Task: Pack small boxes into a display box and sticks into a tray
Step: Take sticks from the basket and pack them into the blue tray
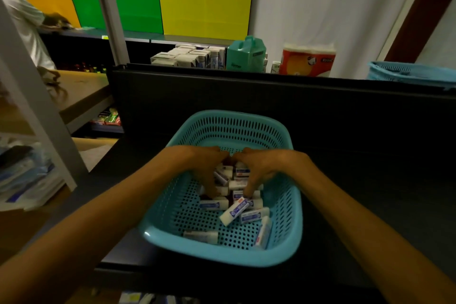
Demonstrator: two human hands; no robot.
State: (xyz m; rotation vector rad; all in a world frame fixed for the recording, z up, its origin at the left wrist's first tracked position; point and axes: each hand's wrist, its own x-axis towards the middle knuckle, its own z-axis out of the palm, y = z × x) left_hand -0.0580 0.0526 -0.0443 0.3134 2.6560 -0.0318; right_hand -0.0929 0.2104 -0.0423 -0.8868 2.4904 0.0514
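Head camera is looking down into a blue basket [287, 237] sitting on a dark table [357, 155]. Both hands are reaching inside it, side by side, at about 12 o'clock from the basket's middle. The left hand [209, 168] is curling its fingers down around a bunch of small boxes [228, 175] — white ones with blue print. The right hand [259, 170] is doing the same from the other side, its fingers curling round that same bunch, so the two hands are cupping the pile between them. More small boxes are lying loose on the basket floor: one tilted box [234, 211] at 6 o'clock from the hands, one flat box [200, 236] at 7 o'clock, and one leaning on the wall at 5 o'clock. Far off at 12 o'clock some cartons [190, 57] are standing in a row, with a green jug [245, 54] and a red pack [307, 59] beside them. Another blue basket [414, 74] is sitting at 2 o'clock — well apart.
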